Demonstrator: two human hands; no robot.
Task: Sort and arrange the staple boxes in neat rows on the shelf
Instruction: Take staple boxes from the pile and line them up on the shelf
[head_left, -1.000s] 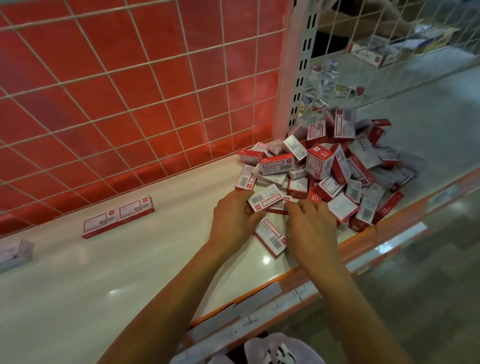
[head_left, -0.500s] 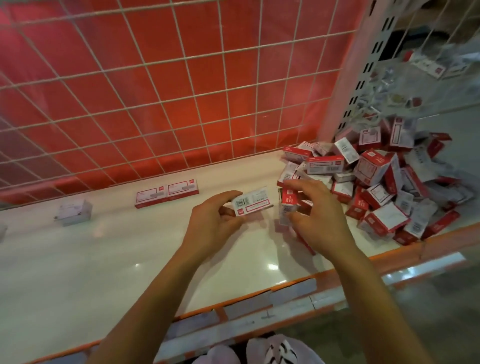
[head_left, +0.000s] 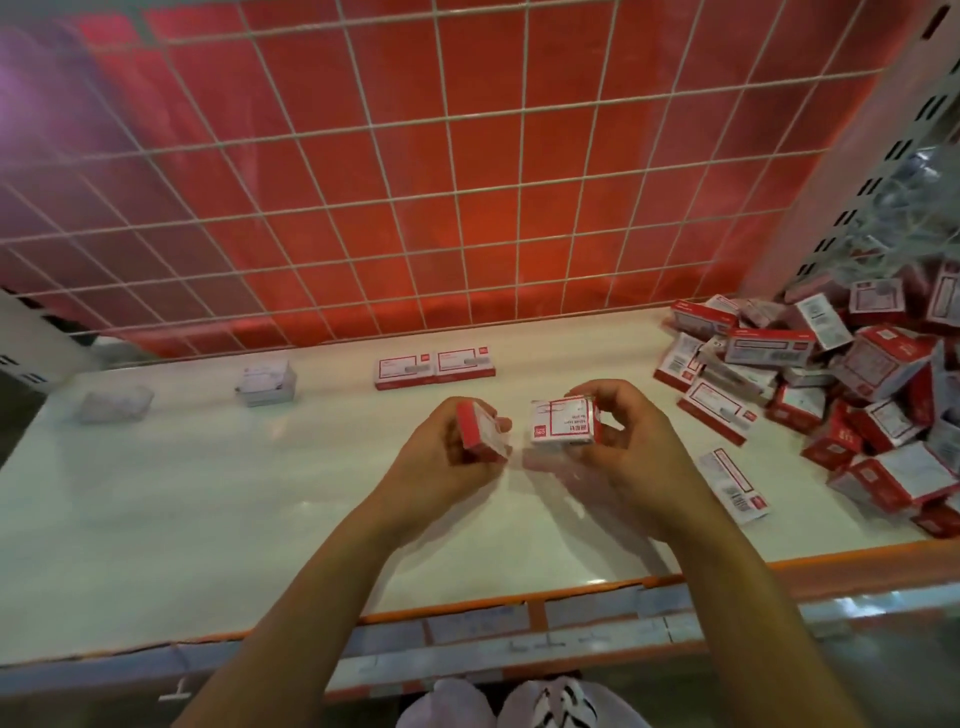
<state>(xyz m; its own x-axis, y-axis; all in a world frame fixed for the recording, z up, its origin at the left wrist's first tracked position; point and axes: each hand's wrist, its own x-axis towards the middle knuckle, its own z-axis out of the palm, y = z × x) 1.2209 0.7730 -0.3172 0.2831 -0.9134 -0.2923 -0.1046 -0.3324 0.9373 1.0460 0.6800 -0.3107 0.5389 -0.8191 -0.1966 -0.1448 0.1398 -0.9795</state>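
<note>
Single head-worn view, looking forward and down, close over the shelf (head_left: 208, 519), facing its mesh back (head_left: 415, 182)

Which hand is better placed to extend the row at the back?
Probably left. The left hand holds a box just in front of the two-box row; the right hand is nearer the pile.
</note>
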